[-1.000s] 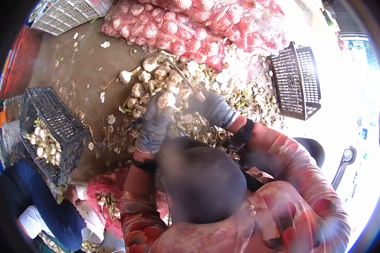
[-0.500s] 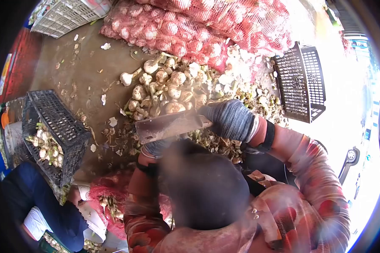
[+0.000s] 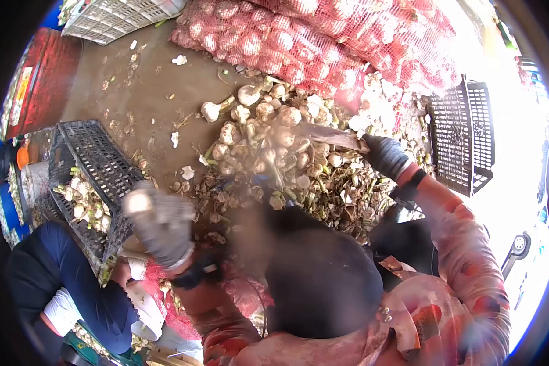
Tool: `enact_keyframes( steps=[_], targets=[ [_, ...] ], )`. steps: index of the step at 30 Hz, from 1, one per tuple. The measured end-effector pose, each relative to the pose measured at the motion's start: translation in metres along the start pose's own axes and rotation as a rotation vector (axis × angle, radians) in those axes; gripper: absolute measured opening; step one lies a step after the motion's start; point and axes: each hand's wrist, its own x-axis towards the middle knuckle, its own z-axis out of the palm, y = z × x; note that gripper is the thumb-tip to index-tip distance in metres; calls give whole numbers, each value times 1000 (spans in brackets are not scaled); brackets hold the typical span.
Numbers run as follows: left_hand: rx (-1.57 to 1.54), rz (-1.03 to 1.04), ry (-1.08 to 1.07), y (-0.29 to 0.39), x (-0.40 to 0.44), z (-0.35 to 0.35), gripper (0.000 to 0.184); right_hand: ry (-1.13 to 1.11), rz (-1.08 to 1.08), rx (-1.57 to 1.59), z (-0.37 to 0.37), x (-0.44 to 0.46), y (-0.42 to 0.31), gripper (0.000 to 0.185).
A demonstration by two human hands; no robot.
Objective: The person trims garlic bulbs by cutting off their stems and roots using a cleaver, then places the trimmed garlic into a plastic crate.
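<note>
Your grey-gloved left hand (image 3: 162, 224) pinches a round whitish garlic bulb (image 3: 138, 202) near a black slotted plastic crate (image 3: 111, 160), your right hand (image 3: 385, 156) clasping a flat brownish knife (image 3: 333, 136) pointing left.

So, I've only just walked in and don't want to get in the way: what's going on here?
Someone is working through garlic. The left hand, gloved and blurred, holds a garlic bulb near a black crate with more bulbs inside; whether it is over the rim or beside it, I can't tell. The right hand grips a knife above the garlic heap. Red mesh sacks full of bulbs lie beyond the heap.
</note>
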Motion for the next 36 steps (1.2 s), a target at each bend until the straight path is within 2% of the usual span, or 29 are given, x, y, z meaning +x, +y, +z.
enact_keyframes(
  steps=[1,2,3,5,6,8,9,10,11,13,14,16,18,19,20,21,22,23,24,25,27,29,30,32,33,34,35,36],
  targets=[
    [33,103,-98,34,3,4,55,13,21,5,5,-4,6,19],
    [-16,301,157,47,2,18,63,-2,82,3,4,-6,4,20],
    [-16,305,151,48,13,11,63,-2,111,22,1,-8,-2,21],
    [352,134,224,39,52,-14,65,10,115,77,3,-7,-10,25],
    [348,140,216,18,71,-23,65,13,98,104,4,-6,-16,30],
    [1438,-38,252,-44,115,-51,37,-15,87,143,4,-1,-33,32],
    [1637,-69,152,-71,138,-106,40,-27,64,165,5,1,-38,33],
    [2027,-56,99,-94,156,-133,48,-13,28,163,3,2,-44,33],
    [2186,-83,89,-114,164,-149,52,-3,-8,160,0,3,-49,34],
    [2376,-475,10,-127,175,-172,49,-34,-9,147,-7,3,-57,36],
    [2375,-469,8,-127,175,-177,49,-48,-7,122,-9,5,-58,37],
    [2036,-484,279,-122,165,-178,41,-55,3,108,-9,-1,-58,39],
    [1374,-289,454,-98,138,-153,35,-109,60,89,-14,-4,-60,35],
    [1221,-146,570,-71,125,-112,32,-110,66,94,-15,-7,-59,35],
    [1656,24,446,-36,109,-103,36,-77,58,156,-14,-12,-58,34],
    [2102,256,409,-2,92,-95,41,-43,53,220,-11,-17,-58,33],
    [1128,296,505,38,89,-97,47,-58,70,200,-9,-20,-56,32],
    [133,539,562,76,87,-94,55,-57,71,203,-4,-20,-52,32],
    [-165,533,335,98,64,-92,68,-41,52,204,3,-21,-47,39],
    [-173,585,289,100,63,-81,74,-23,33,202,4,-21,-46,47],
    [-70,571,456,77,84,-78,69,-6,24,252,4,-22,-50,46],
    [377,286,681,-12,129,-21,61,21,41,331,13,-19,-48,46],
    [638,110,378,-45,137,-60,51,-9,68,334,11,-18,-49,47],
    [1584,-51,166,-124,168,-66,53,-20,73,312,9,-16,-49,50],
    [1903,-76,6,-154,181,-89,58,-18,77,300,6,-17,-50,51],
    [2076,-155,-58,-175,187,-89,52,-17,88,311,-1,-19,-51,52],
    [2065,-150,-66,-187,190,-102,52,-65,136,300,-10,-18,-55,51],
    [2178,-159,-89,-196,194,-123,48,-60,139,279,-12,-18,-53,50]
  ],
)
